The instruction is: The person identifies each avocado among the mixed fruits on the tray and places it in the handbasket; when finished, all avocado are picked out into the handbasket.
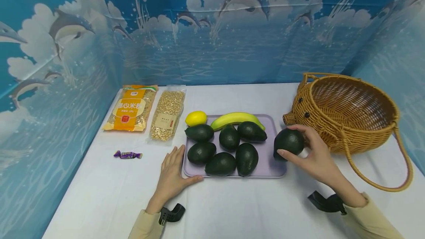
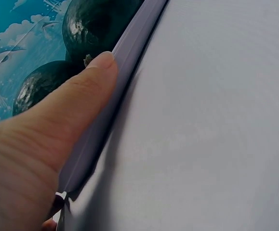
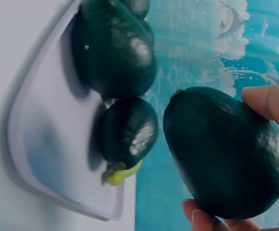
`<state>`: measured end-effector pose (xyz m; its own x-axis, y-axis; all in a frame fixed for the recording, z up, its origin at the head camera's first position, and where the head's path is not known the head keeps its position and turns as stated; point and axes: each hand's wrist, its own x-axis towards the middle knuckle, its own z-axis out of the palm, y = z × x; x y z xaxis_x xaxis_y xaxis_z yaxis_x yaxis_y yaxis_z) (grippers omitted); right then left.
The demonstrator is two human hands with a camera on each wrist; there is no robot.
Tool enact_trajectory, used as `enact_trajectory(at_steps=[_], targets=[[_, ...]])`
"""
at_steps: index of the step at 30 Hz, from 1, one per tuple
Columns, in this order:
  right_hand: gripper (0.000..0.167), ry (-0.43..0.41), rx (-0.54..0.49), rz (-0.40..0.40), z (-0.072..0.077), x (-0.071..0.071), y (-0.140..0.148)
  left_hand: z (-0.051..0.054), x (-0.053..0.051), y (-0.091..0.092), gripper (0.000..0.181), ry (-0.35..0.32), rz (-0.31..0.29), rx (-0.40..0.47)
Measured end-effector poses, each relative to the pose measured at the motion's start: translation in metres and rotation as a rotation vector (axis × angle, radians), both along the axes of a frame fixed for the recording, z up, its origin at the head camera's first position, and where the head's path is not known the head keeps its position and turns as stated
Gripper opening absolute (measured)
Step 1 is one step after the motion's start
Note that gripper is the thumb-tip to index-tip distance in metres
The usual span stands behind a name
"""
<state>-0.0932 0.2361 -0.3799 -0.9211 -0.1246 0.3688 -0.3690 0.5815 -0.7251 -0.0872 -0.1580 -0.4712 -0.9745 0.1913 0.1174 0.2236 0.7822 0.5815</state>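
Observation:
My right hand (image 1: pixel 315 156) grips a dark green avocado (image 1: pixel 289 142) between thumb and fingers, over the right end of the lilac tray (image 1: pixel 269 167). In the right wrist view that avocado (image 3: pixel 226 151) appears held off the tray. Several more avocados (image 1: pixel 220 164) lie on the tray, with a yellow-green banana (image 1: pixel 237 118) along its far side. A lemon (image 1: pixel 196 118) is at the far left corner. My left hand (image 1: pixel 172 174) rests at the near left corner, fingers extended along the side and thumb on the front rim, as the left wrist view shows the thumb (image 2: pixel 76 103).
A wicker basket (image 1: pixel 368 135) with an animal face stands right of the tray, its handle (image 1: pixel 378 183) hanging toward the front. An orange-labelled food bag (image 1: pixel 131 109), a clear grain packet (image 1: pixel 167 115) and a purple wrapped candy (image 1: pixel 127 155) lie on the left.

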Motion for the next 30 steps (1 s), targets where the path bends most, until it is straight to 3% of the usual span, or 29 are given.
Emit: enact_trajectory(at_steps=[14,24,30], targets=[[0.081,0.141,-0.064,0.008,0.032,-0.004,0.009,0.002,0.000,0.002,0.117,0.007,-0.002,0.004],[0.084,0.188,-0.087,-0.022,0.061,-0.005,0.027,0.001,0.000,0.000,0.118,-0.001,0.000,-0.005],[0.087,0.231,0.013,-0.085,0.075,-0.006,0.039,0.001,0.000,0.000,0.118,0.001,-0.001,-0.001]])
